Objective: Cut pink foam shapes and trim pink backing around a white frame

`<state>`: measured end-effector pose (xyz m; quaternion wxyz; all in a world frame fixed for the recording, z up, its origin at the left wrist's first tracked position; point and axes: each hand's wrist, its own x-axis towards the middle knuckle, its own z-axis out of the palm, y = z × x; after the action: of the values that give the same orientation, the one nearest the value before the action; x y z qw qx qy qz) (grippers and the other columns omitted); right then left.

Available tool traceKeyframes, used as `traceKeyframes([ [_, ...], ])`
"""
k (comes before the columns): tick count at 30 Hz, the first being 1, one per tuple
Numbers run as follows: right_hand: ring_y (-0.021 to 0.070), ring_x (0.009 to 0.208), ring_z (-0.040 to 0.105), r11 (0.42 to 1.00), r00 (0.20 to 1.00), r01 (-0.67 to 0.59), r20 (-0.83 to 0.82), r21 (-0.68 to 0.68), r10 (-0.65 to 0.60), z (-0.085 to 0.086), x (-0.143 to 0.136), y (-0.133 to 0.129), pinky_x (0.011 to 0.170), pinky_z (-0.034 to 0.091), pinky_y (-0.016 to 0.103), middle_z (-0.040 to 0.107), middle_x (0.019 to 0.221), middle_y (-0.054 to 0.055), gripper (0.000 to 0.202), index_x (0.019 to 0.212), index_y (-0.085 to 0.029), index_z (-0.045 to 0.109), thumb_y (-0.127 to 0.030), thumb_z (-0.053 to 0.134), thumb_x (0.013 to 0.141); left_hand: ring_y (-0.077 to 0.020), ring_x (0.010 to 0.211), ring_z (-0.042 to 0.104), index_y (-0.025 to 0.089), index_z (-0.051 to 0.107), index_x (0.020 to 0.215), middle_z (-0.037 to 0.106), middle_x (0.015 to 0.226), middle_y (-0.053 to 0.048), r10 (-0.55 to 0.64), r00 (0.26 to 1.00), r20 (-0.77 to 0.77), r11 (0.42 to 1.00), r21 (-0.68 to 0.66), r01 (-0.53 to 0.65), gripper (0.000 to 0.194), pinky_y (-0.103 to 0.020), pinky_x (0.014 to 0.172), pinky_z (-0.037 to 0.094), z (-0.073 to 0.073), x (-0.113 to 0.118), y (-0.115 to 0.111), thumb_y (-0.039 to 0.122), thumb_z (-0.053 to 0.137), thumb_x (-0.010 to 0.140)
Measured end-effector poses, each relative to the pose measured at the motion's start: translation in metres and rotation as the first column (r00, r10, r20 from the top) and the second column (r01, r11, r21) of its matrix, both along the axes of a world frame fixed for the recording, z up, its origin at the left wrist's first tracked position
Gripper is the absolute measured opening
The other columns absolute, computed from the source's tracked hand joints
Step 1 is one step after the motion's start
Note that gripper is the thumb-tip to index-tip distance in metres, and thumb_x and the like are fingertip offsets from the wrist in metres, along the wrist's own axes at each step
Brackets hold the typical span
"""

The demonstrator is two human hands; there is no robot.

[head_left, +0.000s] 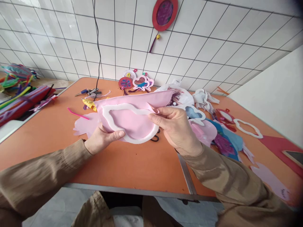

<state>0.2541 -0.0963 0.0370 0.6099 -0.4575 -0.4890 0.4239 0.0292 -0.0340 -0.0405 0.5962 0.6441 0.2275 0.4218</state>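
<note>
Above the orange table point(146, 164) I hold up a piece of pink fabric point(134, 123) together with a white cloud-shaped foam frame point(139, 138). The frame lies against the fabric, and the fabric's upper part stands out beyond it. My left hand point(103, 138) grips the lower left side, its thumb pressed on the frame's rim. At the right side my right hand point(176, 129) pinches the fabric edge and the frame between thumb and fingers. Behind the right hand, scissor handles point(155, 137) show in part.
A yellow glue gun point(90, 104) with a black cord lies behind my left hand. Finished hanging ornaments point(125, 82) stand at the back. To the right are fabric scraps point(227, 142) and another white frame point(248, 128); pipe cleaners point(26, 97) are at far left.
</note>
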Motion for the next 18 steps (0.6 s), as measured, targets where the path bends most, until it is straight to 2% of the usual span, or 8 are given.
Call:
traceKeyframes([
  [4,0.0099,0.06,0.059,1.0,1.0,0.002,-0.002,0.011,-0.002,-0.0014,0.001,0.0011,0.057,0.048,0.025,0.074,0.072,0.0,0.014,0.073,-0.021,0.081,-0.03,0.088,0.065,-0.0246,0.084,0.074,0.016,0.08,0.09,0.08,0.089,-0.009,-0.018,1.0,0.007,1.0,0.004,0.018,0.028,-0.036,0.077,0.065,-0.0035,-0.0007,0.0018,0.042,0.083,0.079],
  [10,0.0129,0.065,0.065,1.0,1.0,-0.013,0.009,0.028,0.013,-0.0038,0.0032,0.0019,0.062,0.053,0.028,0.078,0.078,0.001,0.015,0.076,-0.021,0.082,-0.031,0.088,0.066,-0.024,0.085,0.075,0.017,0.08,0.095,0.08,0.092,-0.008,-0.023,0.999,0.046,1.0,-0.018,0.024,0.027,-0.036,0.078,0.065,-0.0008,0.0012,0.0003,0.038,0.083,0.079],
  [14,0.0172,0.076,0.071,0.998,0.998,-0.056,-0.004,0.041,0.057,-0.0045,0.0034,0.0009,0.07,0.058,0.031,0.079,0.083,0.001,0.032,0.097,-0.023,0.081,-0.032,0.088,0.068,-0.0237,0.085,0.075,0.018,0.08,0.101,0.08,0.095,-0.008,-0.014,0.997,0.08,0.999,-0.039,0.017,0.03,-0.035,0.078,0.065,0.0002,0.0029,-0.0001,0.037,0.085,0.078],
  [16,0.0171,0.074,0.071,0.997,0.998,-0.06,-0.002,0.049,0.06,-0.0046,0.0027,0.0005,0.067,0.059,0.031,0.079,0.082,0.001,0.034,0.099,-0.023,0.079,-0.033,0.088,0.069,-0.0237,0.085,0.075,0.018,0.08,0.1,0.08,0.094,-0.008,-0.019,0.997,0.079,0.999,-0.037,0.022,0.028,-0.035,0.077,0.065,-0.0007,0.0028,0.0004,0.036,0.084,0.079],
  [18,0.0144,0.065,0.068,0.998,0.999,-0.035,0.002,0.06,0.035,-0.0045,0.0016,0.0003,0.059,0.055,0.027,0.077,0.076,0.0,0.028,0.09,-0.022,0.075,-0.034,0.087,0.069,-0.0238,0.085,0.075,0.017,0.08,0.098,0.08,0.093,-0.008,-0.025,0.997,0.07,0.999,-0.031,0.028,0.027,-0.034,0.078,0.065,-0.0022,0.0021,0.0012,0.037,0.083,0.08],
])
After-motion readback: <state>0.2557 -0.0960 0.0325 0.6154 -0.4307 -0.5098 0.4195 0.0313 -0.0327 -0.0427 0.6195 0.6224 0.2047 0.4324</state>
